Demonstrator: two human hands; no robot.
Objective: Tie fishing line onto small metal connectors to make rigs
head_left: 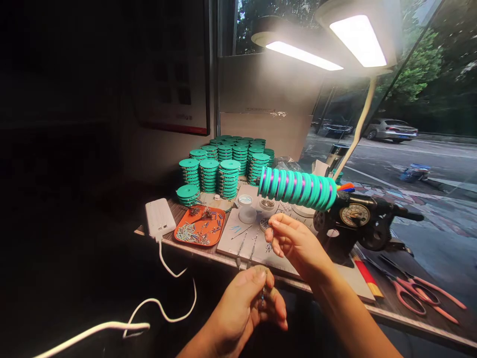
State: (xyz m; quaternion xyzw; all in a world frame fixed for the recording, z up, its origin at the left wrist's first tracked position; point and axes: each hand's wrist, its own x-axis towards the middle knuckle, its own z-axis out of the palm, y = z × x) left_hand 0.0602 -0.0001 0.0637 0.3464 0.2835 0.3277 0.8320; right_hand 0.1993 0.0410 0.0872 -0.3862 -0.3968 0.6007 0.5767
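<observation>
My left hand point(246, 303) is low in front of the table edge, its thumb and fingers pinched on a small metal piece that I cannot make out. My right hand point(294, 243) is raised above the pale work board point(261, 243), fingers pinched on a tiny dangling hook-like part, maybe joined to the left hand by a fine line. A row of teal spools point(298, 188) sits on the spindle of a black winding machine point(357, 221) just right of my right hand.
Stacks of teal spools point(223, 166) stand at the back. An orange tray point(201, 226) of small metal parts and a white power bank point(160, 219) with its cable lie on the left. Pink scissors point(413, 293) lie on the right. A lamp point(357, 40) shines overhead.
</observation>
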